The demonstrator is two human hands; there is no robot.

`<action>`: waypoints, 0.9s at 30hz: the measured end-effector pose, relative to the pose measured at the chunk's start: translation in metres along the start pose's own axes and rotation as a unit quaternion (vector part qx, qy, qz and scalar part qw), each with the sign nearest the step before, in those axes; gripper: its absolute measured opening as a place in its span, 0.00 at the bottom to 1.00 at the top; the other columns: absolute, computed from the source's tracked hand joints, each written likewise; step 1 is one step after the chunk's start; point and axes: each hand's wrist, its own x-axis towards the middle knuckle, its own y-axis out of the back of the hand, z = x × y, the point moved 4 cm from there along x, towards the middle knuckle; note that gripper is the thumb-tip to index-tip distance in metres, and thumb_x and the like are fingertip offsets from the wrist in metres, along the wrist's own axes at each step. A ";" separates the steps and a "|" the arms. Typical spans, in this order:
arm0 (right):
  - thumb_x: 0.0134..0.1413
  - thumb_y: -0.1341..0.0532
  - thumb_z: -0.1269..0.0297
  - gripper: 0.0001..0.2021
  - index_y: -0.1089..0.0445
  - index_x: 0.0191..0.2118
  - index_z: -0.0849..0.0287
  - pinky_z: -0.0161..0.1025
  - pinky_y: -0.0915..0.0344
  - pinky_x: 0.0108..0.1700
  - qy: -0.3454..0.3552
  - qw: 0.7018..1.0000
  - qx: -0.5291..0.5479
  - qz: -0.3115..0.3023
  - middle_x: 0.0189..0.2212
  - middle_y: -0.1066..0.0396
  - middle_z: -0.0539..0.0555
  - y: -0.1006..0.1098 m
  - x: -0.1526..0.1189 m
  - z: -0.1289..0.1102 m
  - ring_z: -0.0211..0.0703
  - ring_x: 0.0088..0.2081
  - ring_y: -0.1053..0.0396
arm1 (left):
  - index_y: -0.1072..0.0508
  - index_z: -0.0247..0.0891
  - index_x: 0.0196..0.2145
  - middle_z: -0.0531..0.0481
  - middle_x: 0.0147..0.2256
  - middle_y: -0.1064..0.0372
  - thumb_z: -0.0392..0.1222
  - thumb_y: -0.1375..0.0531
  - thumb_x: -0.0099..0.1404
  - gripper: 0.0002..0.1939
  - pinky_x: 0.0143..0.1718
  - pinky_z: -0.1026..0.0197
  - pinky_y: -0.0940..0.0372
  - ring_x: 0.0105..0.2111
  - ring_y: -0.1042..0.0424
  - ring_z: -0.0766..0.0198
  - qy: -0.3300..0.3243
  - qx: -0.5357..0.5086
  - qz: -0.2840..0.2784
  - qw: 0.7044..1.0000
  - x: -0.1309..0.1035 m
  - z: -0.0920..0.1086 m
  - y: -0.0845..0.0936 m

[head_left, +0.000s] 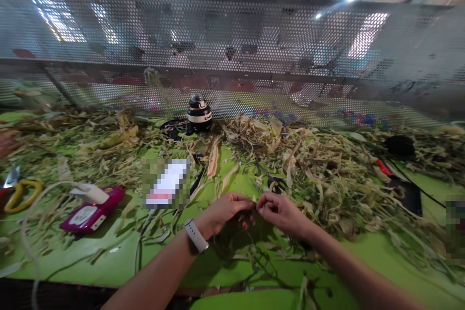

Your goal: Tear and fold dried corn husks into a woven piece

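Observation:
Fingertips nearly meeting, my two hands hover over the green tabletop (163,264) near its front edge. My left hand (232,210), with a pale watch band on the wrist, is closed in a pinch. Fingers curled, my right hand (278,208) is closed just beside it. Whatever lies between the fingertips is too small to make out. Behind the right hand lie black-handled scissors (276,183). Dried plant stems and leaves (327,179) heap up to the right, and thin strands (257,256) lie below the hands.
A phone (169,181) lies left of centre. Farther left are a magenta power strip (87,213) with a white charger and cable, and yellow-handled scissors (23,196). A black jar (199,115) stands before the perforated metal screen (232,48). Another person's hand (9,143) shows at the left edge.

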 end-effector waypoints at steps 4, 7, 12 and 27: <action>0.48 0.44 0.67 0.04 0.35 0.28 0.61 0.29 0.55 0.21 0.031 0.996 -0.078 0.022 0.14 0.49 0.41 0.002 -0.002 0.000 0.30 0.18 0.53 | 0.26 0.32 0.24 0.52 0.19 0.31 0.44 0.32 0.46 0.12 0.22 0.68 0.43 0.17 0.38 0.73 -0.004 -0.035 0.003 0.999 0.000 0.002 0.001; 0.49 0.44 0.68 0.03 0.34 0.29 0.61 0.29 0.54 0.21 0.062 0.988 -0.133 0.042 0.14 0.49 0.41 0.002 -0.003 -0.004 0.30 0.18 0.53 | 0.26 0.32 0.24 0.53 0.19 0.32 0.42 0.31 0.45 0.12 0.22 0.69 0.43 0.18 0.38 0.73 -0.008 -0.058 0.011 0.998 0.001 0.000 0.002; 0.48 0.44 0.70 0.03 0.33 0.30 0.60 0.30 0.55 0.21 0.113 0.975 -0.186 0.039 0.15 0.49 0.41 0.000 -0.006 -0.012 0.30 0.17 0.53 | 0.26 0.33 0.22 0.54 0.20 0.33 0.40 0.33 0.45 0.08 0.21 0.70 0.44 0.17 0.40 0.74 -0.023 -0.061 0.038 0.997 0.003 -0.001 0.003; 0.47 0.45 0.70 0.15 0.28 0.41 0.64 0.30 0.55 0.21 0.118 0.961 -0.244 0.058 0.14 0.49 0.42 0.006 -0.002 -0.003 0.31 0.17 0.53 | 0.29 0.35 0.29 0.53 0.22 0.30 0.40 0.40 0.54 0.06 0.27 0.65 0.36 0.23 0.31 0.66 -0.140 0.144 0.033 0.979 -0.005 0.009 0.001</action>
